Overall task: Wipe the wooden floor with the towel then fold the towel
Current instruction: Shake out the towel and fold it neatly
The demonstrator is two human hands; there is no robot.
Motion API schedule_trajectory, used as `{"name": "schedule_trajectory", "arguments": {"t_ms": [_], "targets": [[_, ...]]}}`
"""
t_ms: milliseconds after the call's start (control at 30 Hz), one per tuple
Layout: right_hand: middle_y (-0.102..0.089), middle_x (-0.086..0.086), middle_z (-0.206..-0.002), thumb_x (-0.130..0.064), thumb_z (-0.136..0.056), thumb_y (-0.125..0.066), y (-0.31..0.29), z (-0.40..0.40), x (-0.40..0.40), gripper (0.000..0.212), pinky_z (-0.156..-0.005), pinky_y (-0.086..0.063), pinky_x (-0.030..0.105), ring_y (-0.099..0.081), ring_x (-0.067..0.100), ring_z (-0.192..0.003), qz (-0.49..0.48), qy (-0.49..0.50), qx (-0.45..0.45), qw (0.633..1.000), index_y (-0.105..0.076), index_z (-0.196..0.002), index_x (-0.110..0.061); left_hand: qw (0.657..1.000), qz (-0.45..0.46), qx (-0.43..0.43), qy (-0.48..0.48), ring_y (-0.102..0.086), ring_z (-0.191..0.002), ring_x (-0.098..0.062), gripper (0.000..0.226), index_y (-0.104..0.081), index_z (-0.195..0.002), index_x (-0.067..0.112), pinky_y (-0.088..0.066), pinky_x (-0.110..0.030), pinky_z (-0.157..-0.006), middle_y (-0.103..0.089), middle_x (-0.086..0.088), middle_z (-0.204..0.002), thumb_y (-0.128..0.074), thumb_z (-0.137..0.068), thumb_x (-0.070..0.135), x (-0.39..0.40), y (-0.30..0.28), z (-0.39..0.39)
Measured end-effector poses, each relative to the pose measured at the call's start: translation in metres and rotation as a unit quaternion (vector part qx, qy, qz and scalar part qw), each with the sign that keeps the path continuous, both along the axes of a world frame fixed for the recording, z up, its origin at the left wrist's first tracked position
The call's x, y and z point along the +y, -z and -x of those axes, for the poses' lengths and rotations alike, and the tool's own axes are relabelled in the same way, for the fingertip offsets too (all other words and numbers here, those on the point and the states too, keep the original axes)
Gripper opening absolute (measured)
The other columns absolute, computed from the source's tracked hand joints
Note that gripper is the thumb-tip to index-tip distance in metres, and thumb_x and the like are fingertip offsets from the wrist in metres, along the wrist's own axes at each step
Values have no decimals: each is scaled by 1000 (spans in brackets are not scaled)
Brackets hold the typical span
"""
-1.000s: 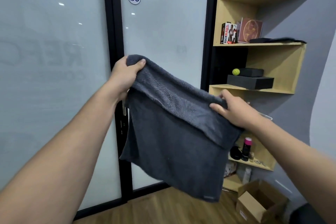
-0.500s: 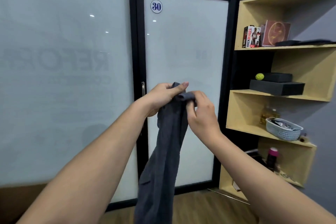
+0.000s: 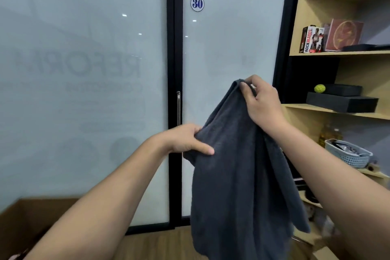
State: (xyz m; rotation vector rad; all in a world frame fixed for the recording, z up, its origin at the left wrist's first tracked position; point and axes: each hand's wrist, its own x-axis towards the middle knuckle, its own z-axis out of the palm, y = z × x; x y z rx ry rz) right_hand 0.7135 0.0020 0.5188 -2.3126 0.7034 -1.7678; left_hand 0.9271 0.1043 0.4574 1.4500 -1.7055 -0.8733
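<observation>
Frosted glass panels and a black-framed door (image 3: 230, 91) back the scene as I watch from the head camera. Fingers (image 3: 245, 88) of my right hand (image 3: 263, 103) pinch the top corners of the dark grey towel (image 3: 238, 175), gathered together at chest height. Below and to the side, my left hand (image 3: 185, 139) grips the towel's left edge, thumb in front, apparently to steady the hanging length for a further fold. The cloth hangs clear of the wooden floor (image 3: 160, 245), so I judge the wiping done and the folding under way. How many layers it holds I cannot tell from here. A round sticker (image 3: 197, 3) on the door reads "30"; mirrored lettering on the left panel seems to begin "REFOR". On the wooden shelf (image 3: 337, 54) at right, a box (image 3: 312, 39) is marked "ROCKBLADES".
</observation>
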Motion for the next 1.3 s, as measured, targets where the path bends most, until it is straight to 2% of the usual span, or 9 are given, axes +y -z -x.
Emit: {"name": "schedule_trajectory", "arguments": {"t_ms": [167,300,367,500,667,833,1067,1167,1300], "targets": [[-49,-6,-65,-33,-103,-50,-9,30,-12,24,-55,-34,25,-43,6,-57,-25,29,-56,998,-53,-86,-17,995,-30,-98,-4,-69,-105,-13,23,-74,-105,14,-52,-30,-97,-76,3,-107,-77,-83,21,-15,68,21],[-59,7,-77,-35,-104,-48,-28,68,-18,30,-63,-41,37,-54,22,-69,-11,51,-53,997,-57,-93,-9,937,45,344,-49,-64,-100,-25,15,-64,-110,8,-48,-39,-92,-69,-11,-108,-60,-97,16,-26,89,41],[-57,1,-78,-36,-104,-47,-35,85,-21,31,-65,-40,37,-54,19,-72,-4,69,-43,997,-57,-92,-9,899,116,411,-102,-64,-86,-17,9,-62,-97,12,-52,-28,-78,-70,-6,-94,-59,-98,21,-33,81,47],[-54,-2,-81,-36,-105,-43,-32,102,-30,35,-66,-40,34,-50,11,-73,-57,93,-54,993,-59,-96,-7,923,160,335,-105,-65,-68,-7,11,-61,-93,17,-51,-17,-59,-72,2,-81,-64,-96,27,-40,65,50],[-52,2,-81,-33,-106,-45,-15,102,-37,33,-67,-38,33,-47,13,-75,-161,39,-72,984,-59,-94,-6,972,39,227,-40,-66,-88,-22,54,-66,-103,2,-51,-35,-82,-74,-17,-104,-82,-72,43,-52,83,65],[-57,9,-82,-34,-103,-54,0,95,-39,37,-70,-41,34,-52,20,-76,-250,11,-61,966,-60,-93,2,969,42,236,-55,-61,-87,-24,31,-68,-101,3,-47,-41,-83,-70,-17,-96,-69,-92,33,-73,79,88],[-71,12,-95,-1,-95,-59,33,79,-19,29,-70,-59,34,-69,22,-77,-447,-251,-142,847,-61,-124,-7,962,168,204,-74,-59,-78,-17,20,-67,-91,12,-47,-30,-70,-66,-8,-84,-60,-100,28,-97,2,109],[-71,17,-109,6,-92,-58,56,77,-14,33,-95,-56,42,-69,28,-98,-467,-364,-37,805,-67,-122,-4,964,246,69,-72,-49,-68,-11,22,-62,-79,15,-39,-28,-63,-58,-1,-72,-62,-99,23,-100,-43,104],[-69,12,-82,-9,-95,-64,89,83,-25,12,-76,-52,37,-65,20,-78,-410,-212,146,875,-68,-87,0,946,287,-88,-124,-45,-55,-3,27,-65,-72,18,-37,-24,-55,-55,11,-60,-71,-92,34,-97,-89,63]]}}
